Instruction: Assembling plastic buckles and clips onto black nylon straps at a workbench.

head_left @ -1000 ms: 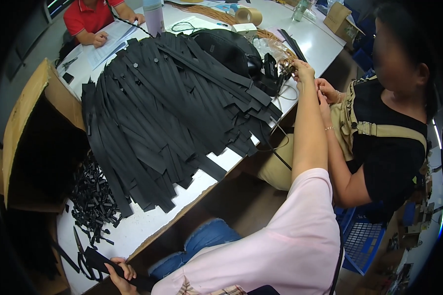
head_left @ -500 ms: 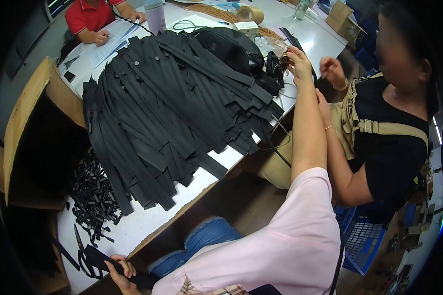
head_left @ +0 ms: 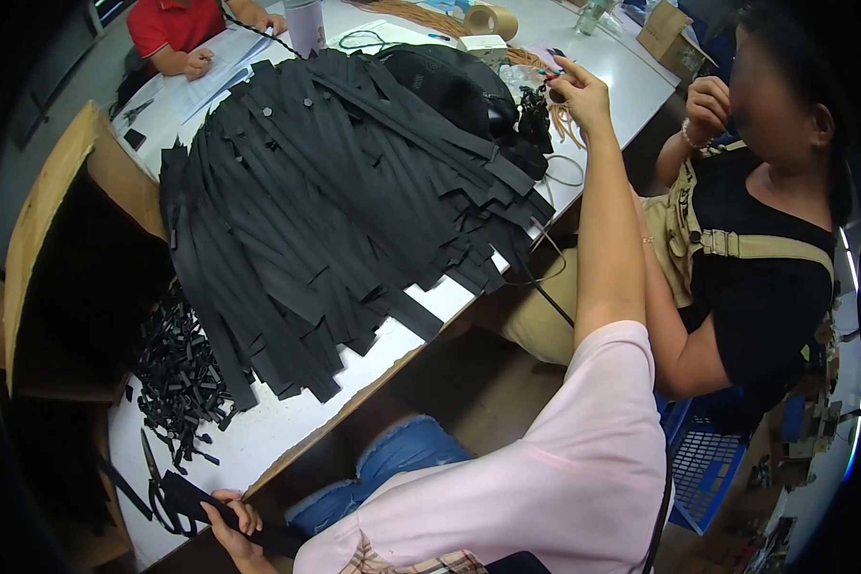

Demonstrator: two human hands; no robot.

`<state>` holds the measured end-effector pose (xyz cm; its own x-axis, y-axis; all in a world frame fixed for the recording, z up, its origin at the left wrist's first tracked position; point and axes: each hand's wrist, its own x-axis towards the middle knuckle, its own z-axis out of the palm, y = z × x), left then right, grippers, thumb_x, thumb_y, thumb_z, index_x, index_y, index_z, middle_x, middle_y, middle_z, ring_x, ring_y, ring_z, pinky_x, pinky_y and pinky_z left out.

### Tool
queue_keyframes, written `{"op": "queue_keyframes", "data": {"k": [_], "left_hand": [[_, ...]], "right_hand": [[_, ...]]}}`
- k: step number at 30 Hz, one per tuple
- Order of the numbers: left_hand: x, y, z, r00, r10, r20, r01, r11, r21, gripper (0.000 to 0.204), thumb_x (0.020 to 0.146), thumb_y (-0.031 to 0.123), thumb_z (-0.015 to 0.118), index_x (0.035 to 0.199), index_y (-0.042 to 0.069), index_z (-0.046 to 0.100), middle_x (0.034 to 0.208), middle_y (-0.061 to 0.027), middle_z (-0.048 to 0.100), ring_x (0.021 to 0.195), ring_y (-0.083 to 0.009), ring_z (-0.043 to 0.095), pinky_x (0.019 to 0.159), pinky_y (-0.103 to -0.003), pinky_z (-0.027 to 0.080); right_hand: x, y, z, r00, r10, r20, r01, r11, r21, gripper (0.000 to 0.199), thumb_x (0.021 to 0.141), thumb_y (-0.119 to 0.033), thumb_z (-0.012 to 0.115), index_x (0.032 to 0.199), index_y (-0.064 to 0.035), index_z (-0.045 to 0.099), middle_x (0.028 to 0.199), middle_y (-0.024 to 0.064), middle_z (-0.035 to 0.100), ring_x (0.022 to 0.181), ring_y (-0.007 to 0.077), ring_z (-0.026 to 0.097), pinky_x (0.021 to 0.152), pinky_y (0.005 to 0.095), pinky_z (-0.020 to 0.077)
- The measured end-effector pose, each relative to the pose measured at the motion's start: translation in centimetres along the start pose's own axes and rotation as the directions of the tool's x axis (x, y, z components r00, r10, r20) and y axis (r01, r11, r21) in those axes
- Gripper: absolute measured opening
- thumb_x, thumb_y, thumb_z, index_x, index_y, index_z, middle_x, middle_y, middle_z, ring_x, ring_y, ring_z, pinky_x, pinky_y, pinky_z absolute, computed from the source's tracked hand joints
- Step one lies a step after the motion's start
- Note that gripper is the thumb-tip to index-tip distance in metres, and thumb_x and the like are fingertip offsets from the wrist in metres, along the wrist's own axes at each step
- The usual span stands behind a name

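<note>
The black strap [head_left: 201, 507] sits at the table's [head_left: 430, 306] near edge, the left hand's [head_left: 231, 517] fingers wrapped around it. It looks soft, light and bendy; hold its middle. The right hand [head_left: 579, 91] pinches something tiny far off, near the big strap pile [head_left: 335, 210].

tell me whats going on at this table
A person in a pink sleeve sits at a white table covered by a big fanned heap of black straps. The left hand grips one black strap at the table's near edge, beside scissors and a pile of small black clips. The right hand reaches across toward a bunch of black buckles. A co-worker in black sits alongside, and another in red writes at the far end.
</note>
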<state>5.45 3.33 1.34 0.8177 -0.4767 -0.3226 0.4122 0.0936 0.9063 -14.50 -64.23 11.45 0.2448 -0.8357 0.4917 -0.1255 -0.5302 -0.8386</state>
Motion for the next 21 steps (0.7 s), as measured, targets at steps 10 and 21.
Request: {"op": "queue_keyframes", "data": {"k": [10, 21], "left_hand": [[-0.1, 0.1, -0.1, 1.0, 0.009, 0.014, -0.009, 1.0, 0.018, 0.05, 0.091, 0.049, 0.028, 0.082, 0.002, 0.043, 0.04, 0.0021, 0.024, 0.031, -0.0071, 0.02, 0.031, -0.021, 0.021], [-0.5, -0.6, -0.7, 0.997, 0.032, 0.067, -0.027, 0.997, -0.074, 0.05, 0.09, 0.051, 0.028, 0.084, 0.003, 0.044, 0.044, 0.0023, 0.026, 0.033, -0.0065, 0.022, 0.033, -0.02, 0.022]], "right_hand": [[-0.6, 3.5, 0.3, 0.974, 0.217, -0.058, -0.204, 0.962, 0.183, 0.037, 0.07, -0.001, 0.064, 0.107, -0.0019, 0.057, 0.079, 0.0042, 0.063, 0.065, 0.0084, 0.059, 0.052, 0.017, 0.0402], [-4.3, 6.0, 1.7, 0.984, 0.058, -0.167, -0.134, 0.859, -0.494, 0.049, 0.059, -0.02, 0.065, 0.105, -0.0023, 0.059, 0.086, 0.0129, 0.064, 0.076, 0.0242, 0.062, 0.073, 0.0299, 0.0468]]}}
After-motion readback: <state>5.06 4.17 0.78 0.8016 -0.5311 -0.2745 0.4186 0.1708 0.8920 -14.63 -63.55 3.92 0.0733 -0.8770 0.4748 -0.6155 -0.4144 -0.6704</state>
